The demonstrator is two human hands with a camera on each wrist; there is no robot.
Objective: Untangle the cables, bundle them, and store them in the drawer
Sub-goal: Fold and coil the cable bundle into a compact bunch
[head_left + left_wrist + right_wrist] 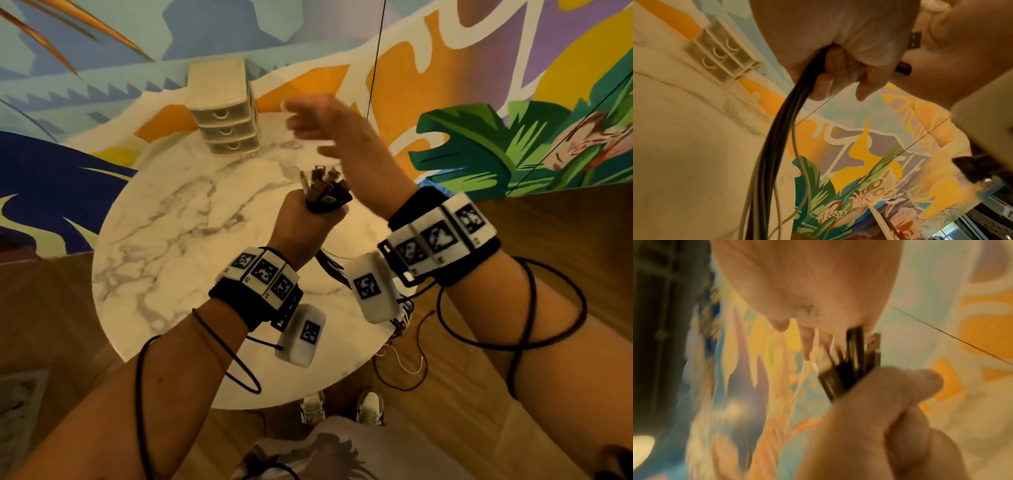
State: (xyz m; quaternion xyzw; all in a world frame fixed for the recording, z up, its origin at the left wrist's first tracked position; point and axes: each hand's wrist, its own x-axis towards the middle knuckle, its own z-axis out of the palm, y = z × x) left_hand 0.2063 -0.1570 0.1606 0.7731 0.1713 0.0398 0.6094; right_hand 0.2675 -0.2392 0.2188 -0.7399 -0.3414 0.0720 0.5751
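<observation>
My left hand (pixel 303 221) is raised over the round marble table (pixel 164 246) and grips a bundle of cables (pixel 325 188) in its fist, with several plug ends sticking up. In the left wrist view the dark and grey cables (pixel 777 146) hang down from my left hand (pixel 838 56). My right hand (pixel 318 126) is blurred, with straight spread fingers, just above and behind the plugs and holding nothing. The right wrist view shows my right hand (pixel 807 280) close over the plugs (pixel 849 363), above my left hand (pixel 879 418). A cream three-drawer unit (pixel 222 109) stands at the table's far edge, drawers closed.
Cable tails (pixel 400 318) hang over the table's near right edge toward the wooden floor (pixel 548 219). A painted mural wall (pixel 479 102) rises behind the table. The drawer unit (pixel 721 60) also shows in the left wrist view. My shoes (pixel 342 407) are below the table edge.
</observation>
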